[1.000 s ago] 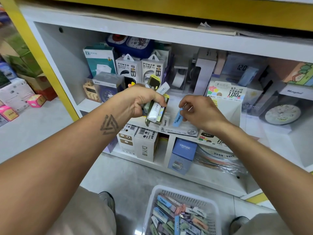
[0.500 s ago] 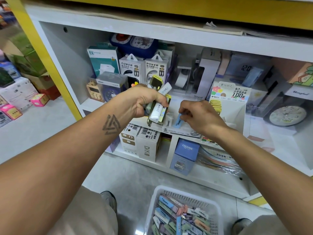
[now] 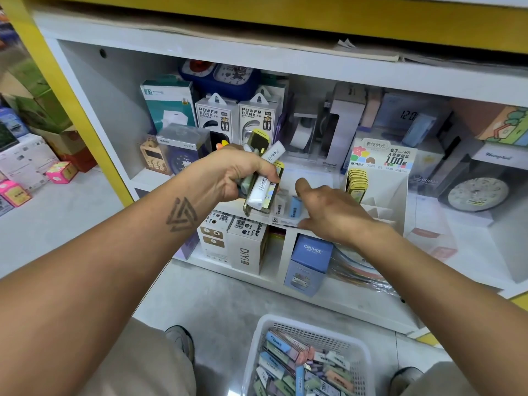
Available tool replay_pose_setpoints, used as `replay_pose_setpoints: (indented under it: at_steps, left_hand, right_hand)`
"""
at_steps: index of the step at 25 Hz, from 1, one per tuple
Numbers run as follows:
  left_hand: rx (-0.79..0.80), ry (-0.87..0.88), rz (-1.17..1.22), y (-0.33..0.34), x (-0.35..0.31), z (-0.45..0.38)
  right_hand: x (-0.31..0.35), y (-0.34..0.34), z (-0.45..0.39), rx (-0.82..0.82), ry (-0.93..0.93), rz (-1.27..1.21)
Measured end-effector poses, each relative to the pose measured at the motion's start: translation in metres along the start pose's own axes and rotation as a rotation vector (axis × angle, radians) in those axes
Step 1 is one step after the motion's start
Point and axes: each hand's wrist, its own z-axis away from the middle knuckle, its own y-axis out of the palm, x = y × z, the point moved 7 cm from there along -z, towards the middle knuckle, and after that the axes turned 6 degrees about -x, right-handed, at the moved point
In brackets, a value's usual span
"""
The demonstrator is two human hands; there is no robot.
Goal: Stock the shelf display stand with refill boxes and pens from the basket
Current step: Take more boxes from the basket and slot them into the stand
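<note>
My left hand [image 3: 237, 174] grips a bundle of slim refill boxes [image 3: 261, 182], white, green and yellow, held upright in front of the shelf. My right hand [image 3: 331, 212] hovers beside it with fingers spread and nothing in them, just right of a blue refill box [image 3: 294, 206] that stands in the front slot of the white display stand [image 3: 380, 192]. Yellow refill boxes [image 3: 356, 181] fill a rear slot of the stand. The white basket [image 3: 311, 330] on the floor below holds several pastel refill boxes.
Power bank boxes [image 3: 238, 118], clocks and a tape dispenser [image 3: 303, 132] crowd the shelf behind the stand. A blue CRUHRE box [image 3: 310, 261] and white DIY boxes [image 3: 243, 247] sit on the lower shelf. My shoes flank the basket. Cartons are stacked at left.
My right hand has let go of the blue refill box, which now stands in the stand's front slot, and its fingers have spread. My left hand keeps its bundle.
</note>
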Motion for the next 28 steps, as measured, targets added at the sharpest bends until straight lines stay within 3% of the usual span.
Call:
replay_pose_setpoints:
  at_steps: [6, 13, 18, 23, 28]
  left_hand:
    - [-0.012, 0.003, 0.005, 0.002, 0.004, -0.002]
    - [-0.006, 0.021, 0.026, 0.006, 0.004, -0.007]
    - [0.055, 0.029, 0.053, 0.025, 0.004, -0.004]
    - [0.171, 0.009, 0.043, 0.057, 0.01, 0.003]
    - [0.212, 0.041, 0.127, 0.079, 0.011, 0.003]
  right_hand:
    - [0.011, 0.01, 0.002, -0.041, -0.033, 0.106]
    - [0.011, -0.007, 0.003, -0.117, 0.013, -0.133]
    - [-0.06, -0.07, 0.023, -0.494, 0.156, -0.126]
    - [-0.088, -0.065, 0.036, -0.415, 0.108, -0.082]
    - [-0.091, -0.064, 0.03, -0.46, 0.115, -0.107]
